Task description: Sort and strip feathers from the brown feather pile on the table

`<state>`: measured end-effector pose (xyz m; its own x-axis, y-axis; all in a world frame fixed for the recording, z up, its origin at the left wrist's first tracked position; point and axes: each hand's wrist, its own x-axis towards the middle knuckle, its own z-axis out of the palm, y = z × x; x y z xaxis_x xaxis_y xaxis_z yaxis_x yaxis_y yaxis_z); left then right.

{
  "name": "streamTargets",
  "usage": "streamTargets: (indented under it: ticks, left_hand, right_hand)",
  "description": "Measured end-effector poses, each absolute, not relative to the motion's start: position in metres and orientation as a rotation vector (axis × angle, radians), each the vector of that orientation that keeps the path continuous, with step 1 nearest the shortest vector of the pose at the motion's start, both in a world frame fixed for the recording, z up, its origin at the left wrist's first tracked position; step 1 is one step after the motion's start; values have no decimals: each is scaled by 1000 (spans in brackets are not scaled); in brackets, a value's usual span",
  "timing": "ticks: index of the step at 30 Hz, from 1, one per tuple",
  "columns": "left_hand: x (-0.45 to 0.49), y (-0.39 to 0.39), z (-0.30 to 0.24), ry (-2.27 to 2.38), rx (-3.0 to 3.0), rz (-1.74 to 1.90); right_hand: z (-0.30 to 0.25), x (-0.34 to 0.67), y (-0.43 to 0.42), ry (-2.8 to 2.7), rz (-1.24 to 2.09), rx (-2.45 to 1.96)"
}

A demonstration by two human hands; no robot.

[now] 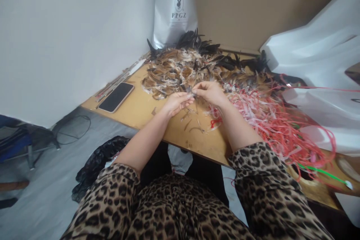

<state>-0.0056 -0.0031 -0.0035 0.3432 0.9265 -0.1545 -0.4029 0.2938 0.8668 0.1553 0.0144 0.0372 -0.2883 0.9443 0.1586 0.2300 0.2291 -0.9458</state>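
Observation:
My left hand (pixel 180 103) and my right hand (pixel 209 92) meet above the middle of the table, fingertips nearly touching. Both are closed in a pinch on a small greyish feather (pixel 189 90), mostly covered by the fingers. Just beyond them spreads a large heap of brown, cream and black feathers (pixel 168 69). Beside my right forearm lies a tangled pile of red, pink and white ribbon strips (pixel 270 120). A few loose feather bits (pixel 198 123) are scattered on the wooden table (pixel 146 114) below my hands.
A phone (pixel 116 97) lies on the table's left side near thin sticks (pixel 115 79). A white printed bag (pixel 176 11) stands at the back corner, and white plastic bags (pixel 315 48) fill the right. A green strip (pixel 326 172) crosses the right edge. A black bag (pixel 98 161) rests on the floor.

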Motion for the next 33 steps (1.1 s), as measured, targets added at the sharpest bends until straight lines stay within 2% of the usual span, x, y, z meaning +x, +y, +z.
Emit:
streamTargets:
  ticks: [5, 11, 17, 28, 33]
  left_hand:
    - [-5, -5, -3, 775, 884, 974]
    - [-6, 0, -6, 814, 841, 1102]
    - [-6, 1, -8, 801, 908, 1085]
    - [-4, 0, -8, 858, 953, 1084]
    - [-7, 2, -5, 876, 836, 1201]
  right_hand:
    - [37, 153, 14, -1659, 1128, -1079]
    - [34, 154, 15, -1355, 1169, -1215]
    - [29, 147, 11, -1422, 1305, -1164]
    - [24, 144, 13, -1398, 1248, -1180]
    - [31, 162, 24, -1212, 1019, -1294]
